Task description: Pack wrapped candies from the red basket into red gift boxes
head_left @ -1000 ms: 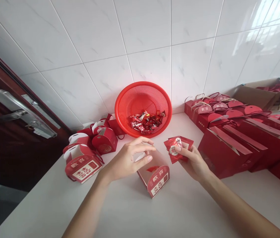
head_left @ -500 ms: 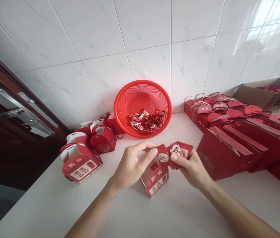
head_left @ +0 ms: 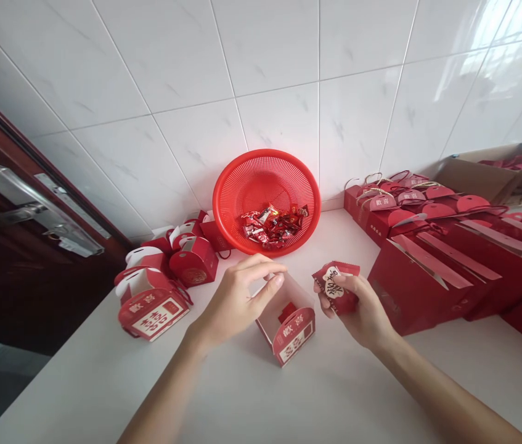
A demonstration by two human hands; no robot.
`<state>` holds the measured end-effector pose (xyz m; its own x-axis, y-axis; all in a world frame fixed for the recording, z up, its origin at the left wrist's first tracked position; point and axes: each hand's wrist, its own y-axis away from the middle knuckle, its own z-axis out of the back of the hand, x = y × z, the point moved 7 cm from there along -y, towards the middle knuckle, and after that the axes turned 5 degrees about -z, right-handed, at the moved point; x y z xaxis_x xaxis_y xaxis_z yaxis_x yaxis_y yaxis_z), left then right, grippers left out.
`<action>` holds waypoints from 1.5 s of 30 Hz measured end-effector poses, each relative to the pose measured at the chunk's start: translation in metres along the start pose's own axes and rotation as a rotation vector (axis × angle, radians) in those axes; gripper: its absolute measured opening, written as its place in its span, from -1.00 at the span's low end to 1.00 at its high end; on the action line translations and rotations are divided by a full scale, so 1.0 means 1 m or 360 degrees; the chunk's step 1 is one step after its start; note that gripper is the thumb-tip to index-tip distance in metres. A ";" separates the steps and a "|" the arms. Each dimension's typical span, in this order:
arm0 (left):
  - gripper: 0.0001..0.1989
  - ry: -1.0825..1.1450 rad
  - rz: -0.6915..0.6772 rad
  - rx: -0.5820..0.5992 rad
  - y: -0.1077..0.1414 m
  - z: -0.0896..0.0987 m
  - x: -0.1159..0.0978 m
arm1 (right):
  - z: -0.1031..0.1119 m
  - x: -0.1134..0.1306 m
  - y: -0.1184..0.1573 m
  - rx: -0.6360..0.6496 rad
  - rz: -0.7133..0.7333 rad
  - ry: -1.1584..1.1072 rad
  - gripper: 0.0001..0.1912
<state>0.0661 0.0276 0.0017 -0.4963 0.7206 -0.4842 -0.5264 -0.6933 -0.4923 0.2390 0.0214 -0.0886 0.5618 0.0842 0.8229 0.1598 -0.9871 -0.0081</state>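
At the right edge, cardboard carton (head_left: pixel 487 182), cut off, contents indistinct. Red basket (head_left: pixel 237 191), loaded with wrapped sweets (head_left: pixel 272 228). Open box (head_left: pixel 294 339), red piece (head_left: pixel 287 312) contained, partly covered by the loosely curved left hand (head_left: pixel 237 296). Packet (head_left: pixel 334 290), partly hidden, pinched beside the box by the right hand (head_left: pixel 365 308).

The left fingers (head_left: pixel 265 269) have released a red packet (pinched a moment ago).
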 end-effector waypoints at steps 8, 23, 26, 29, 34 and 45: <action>-0.79 0.0117 -0.0053 0.0074 0.003 -0.025 -0.027 | -0.014 0.002 0.008 0.0175 0.0044 0.0164 -0.72; -0.85 -0.0259 0.0107 -0.0012 0.002 0.020 0.000 | -0.012 0.007 0.010 0.0181 0.0146 -0.0030 -0.79; -0.82 -0.0229 0.0115 0.0035 0.002 0.013 0.004 | -0.012 0.009 0.010 0.0194 0.0167 -0.0084 -0.84; -0.80 -0.0071 0.0111 0.0041 0.001 0.006 -0.002 | -0.011 0.012 0.011 0.0137 0.0177 -0.0013 -0.86; -0.78 0.0160 0.0072 0.0038 0.001 -0.010 -0.025 | -0.014 0.018 0.017 0.0112 0.0361 0.0367 -0.83; -0.77 -0.0034 -0.0006 -0.0017 0.000 0.002 -0.034 | -0.018 0.028 0.024 0.0188 0.0662 0.0743 -0.76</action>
<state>0.0816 0.0032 0.0200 -0.5089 0.7233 -0.4667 -0.5209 -0.6904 -0.5020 0.2438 -0.0021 -0.0555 0.1874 -0.3978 0.8981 0.1080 -0.9004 -0.4214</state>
